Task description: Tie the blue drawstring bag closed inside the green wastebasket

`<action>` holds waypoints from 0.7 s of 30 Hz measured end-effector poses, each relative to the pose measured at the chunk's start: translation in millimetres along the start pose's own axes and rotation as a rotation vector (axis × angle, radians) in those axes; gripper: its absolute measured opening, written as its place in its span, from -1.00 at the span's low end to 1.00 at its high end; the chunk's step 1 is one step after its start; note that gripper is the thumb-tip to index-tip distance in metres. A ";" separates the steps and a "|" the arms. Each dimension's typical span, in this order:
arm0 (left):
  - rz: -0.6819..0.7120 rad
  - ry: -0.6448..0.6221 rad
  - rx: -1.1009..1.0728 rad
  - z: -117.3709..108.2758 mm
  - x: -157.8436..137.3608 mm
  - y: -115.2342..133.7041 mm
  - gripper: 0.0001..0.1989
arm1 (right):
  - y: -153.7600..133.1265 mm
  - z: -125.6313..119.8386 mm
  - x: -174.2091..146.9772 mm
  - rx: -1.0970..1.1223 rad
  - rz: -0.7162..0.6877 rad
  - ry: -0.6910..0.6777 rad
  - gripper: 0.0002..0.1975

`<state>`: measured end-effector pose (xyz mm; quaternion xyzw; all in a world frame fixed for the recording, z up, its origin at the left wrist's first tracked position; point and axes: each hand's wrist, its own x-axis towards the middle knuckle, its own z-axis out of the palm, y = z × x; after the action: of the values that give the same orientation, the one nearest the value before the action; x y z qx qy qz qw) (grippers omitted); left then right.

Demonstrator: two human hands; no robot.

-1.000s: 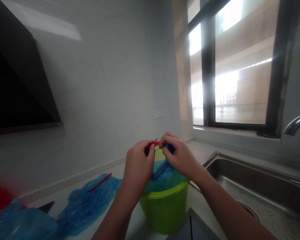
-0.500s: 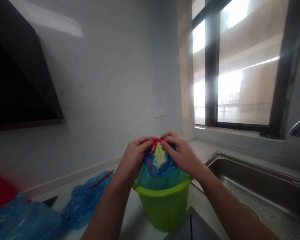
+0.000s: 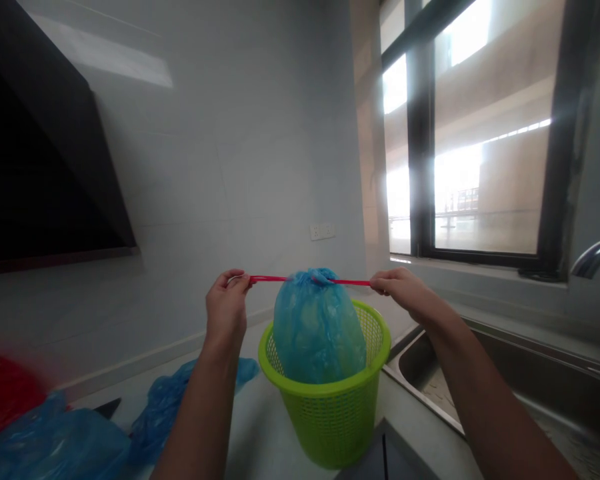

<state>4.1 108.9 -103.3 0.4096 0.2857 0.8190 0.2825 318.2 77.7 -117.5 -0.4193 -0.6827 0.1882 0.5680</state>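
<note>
A blue drawstring garbage bag (image 3: 320,330) stands puffed up inside a lime-green mesh basket (image 3: 330,423), its mouth gathered tight at the top. My left hand (image 3: 227,297) pinches the left loop of the bag's red drawstring (image 3: 269,278). On the other side, my right hand (image 3: 397,287) grips the right loop. Both loops are stretched level and taut, with the bunched bag mouth between them above the basket's rim. What lies inside the bag cannot be made out.
Crumpled blue plastic bags (image 3: 60,433) and a red plastic bag (image 3: 7,393) lie on the counter at left, near a dark pointed object (image 3: 109,407). To the right are a steel sink (image 3: 510,387) and faucet (image 3: 597,257). A grey panel (image 3: 387,460) sits before the basket.
My hands have moved apart from the middle, drawing the red drawstring out to both sides. The bag's open mouth has cinched shut and the bag has risen out of the basket's top.
</note>
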 end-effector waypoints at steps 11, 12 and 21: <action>-0.195 -0.187 -0.183 24.0 -47.2 32.3 -0.61 | -35.3 8.3 -15.5 -0.108 -0.165 0.286 -0.70; -0.195 -0.211 -0.185 26.1 -53.1 36.7 -0.61 | -37.0 12.0 -17.1 -0.059 -0.183 0.280 -0.66; -0.330 -0.556 -0.011 44.1 -106.1 54.8 -0.49 | -47.4 44.7 -29.8 0.232 -0.154 0.083 -0.82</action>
<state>81.9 8.3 -97.0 0.5643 0.2556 0.6204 0.4809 259.5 36.7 -113.8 -0.3046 -0.6626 0.2040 0.6531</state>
